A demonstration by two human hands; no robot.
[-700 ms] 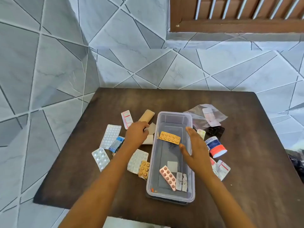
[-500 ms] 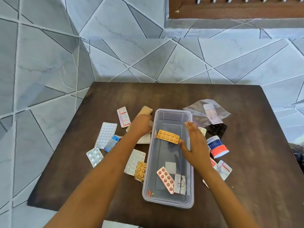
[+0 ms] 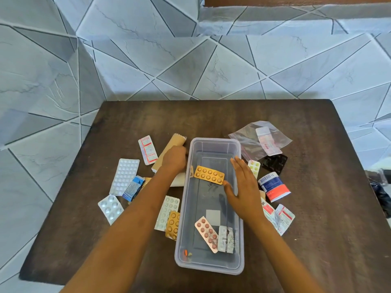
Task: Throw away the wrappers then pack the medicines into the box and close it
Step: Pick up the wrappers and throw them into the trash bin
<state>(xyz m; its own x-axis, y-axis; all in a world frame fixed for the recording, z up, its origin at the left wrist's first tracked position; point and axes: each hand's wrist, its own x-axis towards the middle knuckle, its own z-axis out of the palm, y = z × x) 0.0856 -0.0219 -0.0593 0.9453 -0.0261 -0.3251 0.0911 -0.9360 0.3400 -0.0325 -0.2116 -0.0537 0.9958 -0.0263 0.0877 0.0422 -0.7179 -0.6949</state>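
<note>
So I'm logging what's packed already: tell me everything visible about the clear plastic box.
The clear plastic box is a long, lidless, translucent tub with rounded corners, standing upright mid-table. Inside lie an orange blister strip, a pink one, a torn foil strip and loose capsules. The right hand hovers over its right rim.

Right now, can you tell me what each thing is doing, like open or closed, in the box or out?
Clear box: open, no lid on.
Orange pill strip: inside the box, tilted.
Pink pill strip: lying in the box.
Tan roll: on the table, under the left hand.
Right hand: open, flat over the box.
Blue-and-red tub: lying outside the box.
Plastic bag: on the table.
</note>
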